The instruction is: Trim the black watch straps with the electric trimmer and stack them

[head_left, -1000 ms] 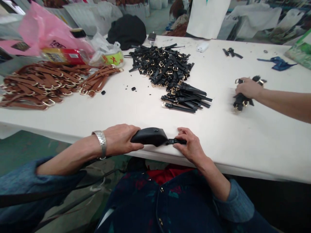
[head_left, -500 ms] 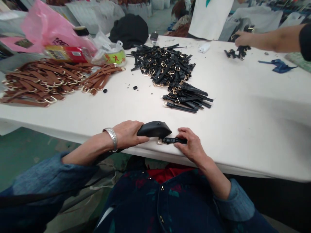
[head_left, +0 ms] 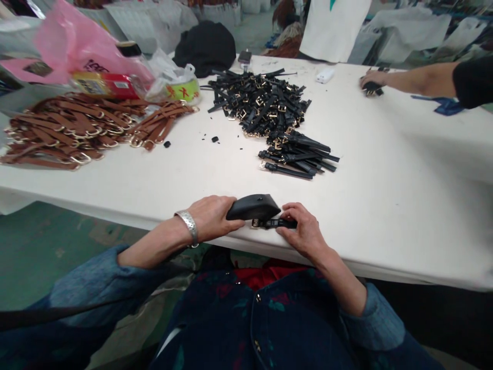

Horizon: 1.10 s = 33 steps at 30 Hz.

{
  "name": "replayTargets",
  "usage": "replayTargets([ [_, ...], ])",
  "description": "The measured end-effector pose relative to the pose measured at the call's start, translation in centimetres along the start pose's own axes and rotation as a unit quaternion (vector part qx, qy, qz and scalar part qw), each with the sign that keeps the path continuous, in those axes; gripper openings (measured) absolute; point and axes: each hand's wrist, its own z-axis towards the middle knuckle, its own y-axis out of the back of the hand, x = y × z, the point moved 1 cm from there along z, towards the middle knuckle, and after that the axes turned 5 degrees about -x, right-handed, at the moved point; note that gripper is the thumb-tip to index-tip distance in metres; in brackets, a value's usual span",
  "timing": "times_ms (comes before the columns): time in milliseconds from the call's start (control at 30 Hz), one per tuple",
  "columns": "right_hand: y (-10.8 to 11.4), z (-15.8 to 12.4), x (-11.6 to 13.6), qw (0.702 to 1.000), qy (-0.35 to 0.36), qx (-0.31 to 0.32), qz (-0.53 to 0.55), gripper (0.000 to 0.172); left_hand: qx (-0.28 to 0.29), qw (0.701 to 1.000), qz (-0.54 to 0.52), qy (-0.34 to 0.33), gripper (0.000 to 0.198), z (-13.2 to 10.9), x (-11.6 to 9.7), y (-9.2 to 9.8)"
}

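My left hand [head_left: 213, 218] is closed around a smooth, black, curved handheld tool [head_left: 254, 206] whose kind I cannot make out. The tool's broad end sits over a short black buckle strap [head_left: 272, 223], and whether they touch is hidden. That strap lies near the table's front edge with its gold buckle to the left. At its right end my right hand [head_left: 302, 228] pinches it between thumb and fingers. Farther back is a stack of black buckle straps [head_left: 298, 156], which runs into a larger tangled heap of black straps [head_left: 265, 103].
Brown straps with metal rings [head_left: 65, 128] are piled at the left, by a pink plastic bag [head_left: 77, 41]. A black cap [head_left: 206, 49] and a small white device [head_left: 324, 75] lie at the back. Another person's hand [head_left: 372, 79] handles black straps at the far right.
My left hand and the black tool have shifted right, farther over the strap. My right hand has stayed in place. The other person's hand has lowered to the table with black straps.
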Motion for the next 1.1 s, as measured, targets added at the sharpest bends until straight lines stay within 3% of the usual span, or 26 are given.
replayTargets([
  [200, 0.0, 0.3, 0.2, 1.0, 0.017, 0.003, -0.022, 0.017, 0.001, 1.0, -0.001, 0.018, 0.042, -2.5, 1.6, 0.5],
  [333, 0.0, 0.6, -0.1, 1.0, 0.007, 0.017, -0.016, 0.013, 0.033, 0.999, 0.036, 0.024, 0.037, -4.0, 0.8, 0.3],
  [567, 0.0, 0.6, -0.2, 1.0, 0.002, 0.012, -0.021, 0.015, 0.0, 1.0, 0.025, 0.007, 0.035, -2.6, -0.9, -0.6],
  [700, 0.0, 0.5, 0.2, 0.997, 0.017, -0.008, -0.07, 0.018, -0.019, 0.999, 0.014, 0.029, 0.038, -2.1, 0.1, -0.3],
  [900, -0.1, -0.5, 0.7, 0.978, 0.101, 0.022, -0.184, 0.009, -0.018, 0.999, -0.008, 0.033, 0.041, -3.1, 1.7, 0.2],
  [1100, -0.1, -2.1, 0.8, 0.981, 0.112, 0.022, -0.158, 0.007, 0.009, 0.999, -0.036, 0.037, 0.042, -4.7, 2.2, 0.1],
])
